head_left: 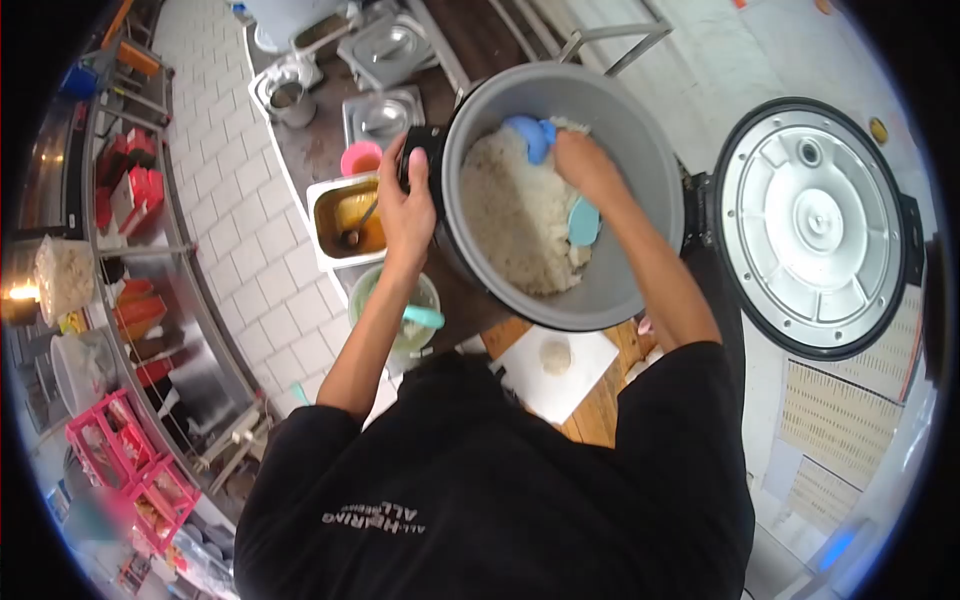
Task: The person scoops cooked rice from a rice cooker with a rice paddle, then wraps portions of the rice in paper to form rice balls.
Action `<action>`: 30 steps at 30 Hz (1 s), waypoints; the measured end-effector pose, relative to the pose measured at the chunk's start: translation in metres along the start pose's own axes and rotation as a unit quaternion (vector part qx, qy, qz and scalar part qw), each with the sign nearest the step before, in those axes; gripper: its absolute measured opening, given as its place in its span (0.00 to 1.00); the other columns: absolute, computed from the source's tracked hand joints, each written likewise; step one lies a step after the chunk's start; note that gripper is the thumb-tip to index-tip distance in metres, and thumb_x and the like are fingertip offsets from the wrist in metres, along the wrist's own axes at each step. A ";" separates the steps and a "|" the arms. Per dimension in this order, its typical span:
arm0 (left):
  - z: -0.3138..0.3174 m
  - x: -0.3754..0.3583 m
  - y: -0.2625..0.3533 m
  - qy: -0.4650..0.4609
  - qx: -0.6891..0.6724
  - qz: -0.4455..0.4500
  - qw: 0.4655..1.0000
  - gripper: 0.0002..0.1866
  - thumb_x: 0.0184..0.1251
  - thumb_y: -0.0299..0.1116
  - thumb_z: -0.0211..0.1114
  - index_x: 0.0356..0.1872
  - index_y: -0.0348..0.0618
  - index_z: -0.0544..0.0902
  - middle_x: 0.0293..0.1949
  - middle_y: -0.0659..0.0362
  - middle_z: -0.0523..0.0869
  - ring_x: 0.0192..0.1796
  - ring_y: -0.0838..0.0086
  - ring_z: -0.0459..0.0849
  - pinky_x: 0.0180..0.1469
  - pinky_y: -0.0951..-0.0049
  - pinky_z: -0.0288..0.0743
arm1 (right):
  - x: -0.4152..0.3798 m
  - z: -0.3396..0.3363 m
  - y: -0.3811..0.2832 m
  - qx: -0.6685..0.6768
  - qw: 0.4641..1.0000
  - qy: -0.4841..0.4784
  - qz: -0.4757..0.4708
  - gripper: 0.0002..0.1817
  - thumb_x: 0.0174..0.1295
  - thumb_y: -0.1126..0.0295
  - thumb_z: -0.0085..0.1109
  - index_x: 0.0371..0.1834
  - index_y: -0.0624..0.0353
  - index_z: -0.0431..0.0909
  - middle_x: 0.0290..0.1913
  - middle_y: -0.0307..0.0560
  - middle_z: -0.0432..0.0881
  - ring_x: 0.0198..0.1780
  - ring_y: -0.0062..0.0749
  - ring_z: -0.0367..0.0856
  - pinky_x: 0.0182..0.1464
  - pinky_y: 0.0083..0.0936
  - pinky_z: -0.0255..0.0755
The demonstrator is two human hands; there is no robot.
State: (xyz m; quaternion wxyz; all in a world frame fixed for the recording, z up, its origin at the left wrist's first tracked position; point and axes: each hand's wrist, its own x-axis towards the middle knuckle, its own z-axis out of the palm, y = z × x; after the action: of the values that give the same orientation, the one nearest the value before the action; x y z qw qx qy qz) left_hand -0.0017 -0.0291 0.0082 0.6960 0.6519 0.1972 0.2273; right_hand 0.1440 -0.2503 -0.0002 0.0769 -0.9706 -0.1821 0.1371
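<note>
A large grey rice cooker pot [655, 180] holds white rice [525, 215], browner on its left side. My left hand [408, 220] is closed on the black handle [428, 150] at the pot's left rim. Inside the pot, my right hand [580, 165] is closed at a blue scoop-like utensil [532, 138], over the far part of the rice. The grip itself is partly hidden by the fingers. Under my right forearm lies a teal paddle-like piece [584, 222] on the rice. The pot's round metal lid [815, 225] stands open on the right.
Left of the pot are a steel pan of brown sauce with a ladle [352, 237], a pink cup [361, 158], lidded steel containers [385, 118] and a green bowl [425, 290] with a teal-handled utensil. A white sheet [550, 385] lies nearest me. Shelves [150, 270] line the far left.
</note>
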 end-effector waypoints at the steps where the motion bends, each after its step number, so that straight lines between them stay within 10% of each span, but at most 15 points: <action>1: -0.001 -0.003 -0.001 0.002 0.003 0.009 1.000 0.23 0.78 0.39 0.57 0.65 0.34 0.72 0.56 0.50 0.81 0.56 0.71 0.79 0.61 0.71 0.71 | -0.010 0.011 -0.005 0.002 1.000 -0.016 0.002 0.15 0.66 0.72 0.47 0.48 0.66 0.81 0.49 0.66 0.83 0.53 0.57 0.83 0.56 0.47 0.76; 16: 0.000 -0.001 -0.005 0.013 -0.007 0.024 1.000 0.25 0.73 0.39 0.63 0.63 0.33 0.73 0.52 0.50 0.82 0.52 0.70 0.80 0.58 0.71 0.72 | -0.123 0.013 -0.047 0.022 0.970 -0.192 -0.146 0.11 0.66 0.72 0.52 0.43 0.71 0.76 0.33 0.65 0.84 0.38 0.61 0.84 0.44 0.50 0.76; 19: -0.002 0.000 -0.007 0.007 0.012 0.043 0.999 0.25 0.73 0.39 0.63 0.64 0.33 0.73 0.54 0.52 0.81 0.52 0.71 0.80 0.58 0.72 0.72 | -0.112 -0.052 -0.043 0.166 0.911 -0.376 0.000 0.15 0.69 0.67 0.53 0.49 0.69 0.76 0.29 0.63 0.83 0.33 0.61 0.83 0.41 0.50 0.76; 21: -0.003 -0.002 -0.001 -0.012 -0.020 0.018 1.000 0.26 0.73 0.39 0.63 0.65 0.33 0.72 0.53 0.53 0.81 0.52 0.72 0.80 0.58 0.72 0.72 | -0.110 -0.046 -0.035 0.192 0.906 -0.377 0.026 0.19 0.69 0.67 0.53 0.60 0.65 0.73 0.26 0.59 0.82 0.30 0.59 0.83 0.39 0.49 0.76; 24: -0.005 -0.002 -0.001 -0.025 -0.009 0.024 0.999 0.27 0.73 0.39 0.63 0.65 0.34 0.71 0.53 0.53 0.81 0.52 0.73 0.80 0.58 0.72 0.72 | -0.118 -0.002 -0.048 0.046 0.992 0.025 -0.118 0.26 0.71 0.68 0.50 0.72 0.60 0.64 0.35 0.63 0.82 0.35 0.60 0.83 0.40 0.50 0.76; 30: -0.004 -0.004 0.008 -0.013 0.040 0.037 0.998 0.26 0.73 0.39 0.64 0.65 0.33 0.71 0.52 0.53 0.82 0.52 0.73 0.80 0.58 0.73 0.72 | -0.112 -0.005 -0.042 -0.011 0.997 -0.061 -0.038 0.21 0.70 0.71 0.50 0.63 0.71 0.67 0.37 0.71 0.81 0.39 0.66 0.83 0.45 0.51 0.76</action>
State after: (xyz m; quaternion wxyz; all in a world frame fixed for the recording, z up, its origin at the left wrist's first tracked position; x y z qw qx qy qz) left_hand -0.0077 -0.0281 0.0157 0.6629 0.6892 0.1731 0.2358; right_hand 0.0308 -0.2541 0.0397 0.0604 -0.9536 -0.2250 0.1909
